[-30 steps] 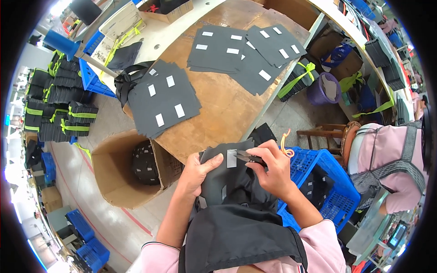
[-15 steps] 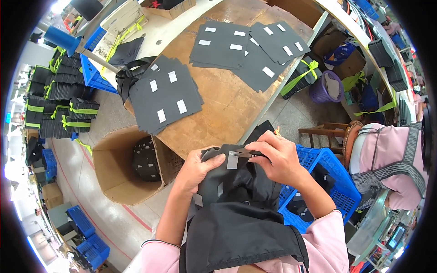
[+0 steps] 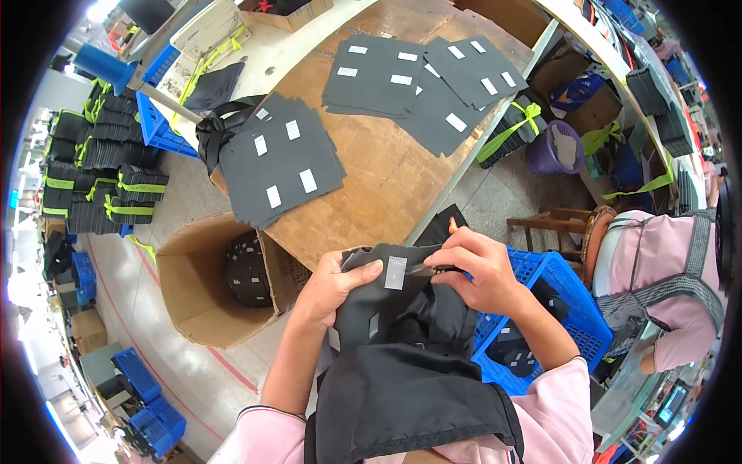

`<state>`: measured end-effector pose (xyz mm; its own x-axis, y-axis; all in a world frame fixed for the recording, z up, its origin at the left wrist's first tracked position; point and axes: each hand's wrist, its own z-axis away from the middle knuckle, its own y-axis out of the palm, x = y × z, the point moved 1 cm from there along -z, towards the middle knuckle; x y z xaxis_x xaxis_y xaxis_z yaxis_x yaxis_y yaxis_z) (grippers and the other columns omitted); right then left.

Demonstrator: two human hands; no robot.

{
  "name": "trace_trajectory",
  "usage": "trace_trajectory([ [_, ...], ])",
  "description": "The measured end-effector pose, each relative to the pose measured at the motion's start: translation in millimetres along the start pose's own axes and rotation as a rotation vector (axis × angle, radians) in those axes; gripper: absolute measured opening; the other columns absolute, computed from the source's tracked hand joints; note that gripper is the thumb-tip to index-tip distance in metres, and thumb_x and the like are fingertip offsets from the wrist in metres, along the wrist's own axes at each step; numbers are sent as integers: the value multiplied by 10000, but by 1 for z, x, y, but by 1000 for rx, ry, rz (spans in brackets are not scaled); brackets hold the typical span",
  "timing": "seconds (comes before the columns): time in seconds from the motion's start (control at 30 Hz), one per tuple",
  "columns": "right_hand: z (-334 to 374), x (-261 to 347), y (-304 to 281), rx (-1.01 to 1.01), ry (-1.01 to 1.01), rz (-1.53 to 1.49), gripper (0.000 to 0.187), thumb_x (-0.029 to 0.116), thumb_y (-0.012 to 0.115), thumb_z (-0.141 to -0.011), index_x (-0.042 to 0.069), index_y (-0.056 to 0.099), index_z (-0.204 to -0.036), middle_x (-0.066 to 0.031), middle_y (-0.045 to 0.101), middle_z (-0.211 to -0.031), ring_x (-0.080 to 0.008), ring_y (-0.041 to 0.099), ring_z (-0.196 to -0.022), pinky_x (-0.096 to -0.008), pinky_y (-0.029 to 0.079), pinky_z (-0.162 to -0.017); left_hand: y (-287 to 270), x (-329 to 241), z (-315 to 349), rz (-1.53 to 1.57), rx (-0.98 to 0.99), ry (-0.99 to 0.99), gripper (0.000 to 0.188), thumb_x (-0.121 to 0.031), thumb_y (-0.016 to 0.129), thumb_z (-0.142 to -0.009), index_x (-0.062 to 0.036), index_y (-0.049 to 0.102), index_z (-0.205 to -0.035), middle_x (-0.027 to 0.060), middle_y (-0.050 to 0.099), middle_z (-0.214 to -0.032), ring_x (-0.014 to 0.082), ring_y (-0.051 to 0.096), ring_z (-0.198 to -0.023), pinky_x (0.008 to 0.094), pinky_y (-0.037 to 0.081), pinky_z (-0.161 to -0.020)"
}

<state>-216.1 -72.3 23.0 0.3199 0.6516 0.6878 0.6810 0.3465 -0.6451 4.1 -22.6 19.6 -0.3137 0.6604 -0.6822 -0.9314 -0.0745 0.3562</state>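
My left hand [image 3: 321,292] pinches a dark grey fabric panel [image 3: 357,309] between thumb and fingers, just above my lap. A white rectangular label [image 3: 395,273] on the panel faces up beside the thumb, and more white labels show lower on the same piece. My right hand [image 3: 485,274] is closed round small dark thread snips [image 3: 421,271]. Their blades point left, close to the label's right edge; whether the tips touch the fabric I cannot tell. The snips' handles are mostly hidden by my fingers.
Stacks of grey panels [image 3: 282,166] with white labels lie on the wooden table [image 3: 379,182]. An open cardboard box [image 3: 182,282] stands at the left, a blue crate [image 3: 576,336] at the right, both holding dark pieces. Beyond the crate sits another person in pink [image 3: 657,255].
My right hand and the snips have drawn slightly right and down, so the blades no longer lie over the label. My left hand holds the panel almost unmoved.
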Motion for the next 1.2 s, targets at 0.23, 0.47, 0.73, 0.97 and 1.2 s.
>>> trace_trajectory([
  [0.23, -12, 3, 4, -24, 10, 90, 319, 90, 742, -609, 111, 610, -898, -27, 548, -796, -224, 549, -634, -312, 438, -552, -2, 2, 1, 8, 34, 33, 258, -171, 682, -804, 11, 621, -976, 42, 640, -864, 103, 594, -744, 233, 474, -667],
  [0.47, 43, 5, 42, -264, 781, -710, 419, 58, 711, -733, 62, 526, -1109, 10, 443, -857, -41, 401, -698, -187, 353, -574, -13, 2, -6, 229, -166, 235, 284, -188, 671, -824, 11, 609, -1017, 69, 646, -913, 146, 616, -785, 281, 498, -707],
  [0.73, 31, 7, 78, -405, 1029, -1479, 198, 204, 582, -892, 95, 494, -752, 50, 401, -505, -47, 301, -365, -218, 241, -372, -13, 28, -10, 384, -350, 592, 425, -224, 628, -868, -3, 483, -1201, 94, 544, -1158, 178, 521, -1055, 318, 408, -904],
  [0.97, -7, -1, 24, -186, 676, -838, 130, 89, 626, -830, -5, 553, -776, 47, 470, -627, -16, 388, -589, -225, 304, -489, 10, -32, 25, -1297, -534, 1161, 926, -470, 669, -758, 0, 205, -1407, 198, 284, -1429, 319, 202, -1361, 486, 114, -1083],
  [1.2, -19, 17, 30, -182, 404, -400, 195, 18, 676, -753, 17, 587, -927, -38, 540, -751, -93, 517, -651, -242, 428, -579, 1, -11, -3, -421, 211, 223, 381, -220, 707, -798, 12, 593, -1076, 52, 639, -946, 124, 597, -841, 252, 476, -751],
])
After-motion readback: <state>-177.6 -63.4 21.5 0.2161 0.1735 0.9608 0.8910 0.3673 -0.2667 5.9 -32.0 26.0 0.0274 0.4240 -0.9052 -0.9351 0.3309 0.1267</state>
